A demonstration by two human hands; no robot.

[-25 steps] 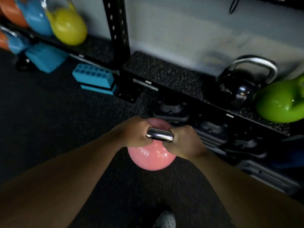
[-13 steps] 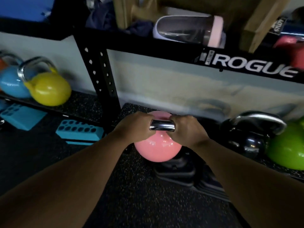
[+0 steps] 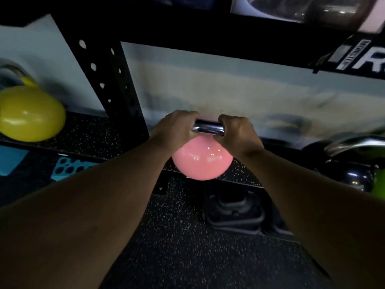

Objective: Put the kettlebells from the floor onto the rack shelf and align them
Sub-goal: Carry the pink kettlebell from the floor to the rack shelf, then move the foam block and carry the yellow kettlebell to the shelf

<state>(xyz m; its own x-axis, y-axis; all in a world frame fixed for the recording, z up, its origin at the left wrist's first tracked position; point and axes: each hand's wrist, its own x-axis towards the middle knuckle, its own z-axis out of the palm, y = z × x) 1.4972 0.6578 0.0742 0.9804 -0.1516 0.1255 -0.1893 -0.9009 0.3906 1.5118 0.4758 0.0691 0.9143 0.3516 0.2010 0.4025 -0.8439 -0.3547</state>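
A pink kettlebell [image 3: 203, 161] with a chrome handle hangs at the front edge of the low rack shelf [image 3: 245, 174], partly over its speckled mat. My left hand [image 3: 174, 127] grips the handle's left end and my right hand [image 3: 237, 132] grips its right end. I cannot tell whether the bell's base touches the shelf. On the same shelf to the right stands a black kettlebell [image 3: 352, 174] with a chrome handle, and a green kettlebell [image 3: 380, 184] shows at the frame's right edge.
A black perforated rack upright [image 3: 108, 80] stands left of my hands. Beyond it a yellow kettlebell [image 3: 29, 113] rests on the neighbouring shelf. Blue blocks [image 3: 70, 166] lie on the floor under that shelf. Black weight plates [image 3: 233, 211] sit under the shelf in front. An upper rack beam crosses overhead.
Both hands have lifted the pink kettlebell from the floor up and forward to the shelf's front edge. The view has moved closer to the rack.
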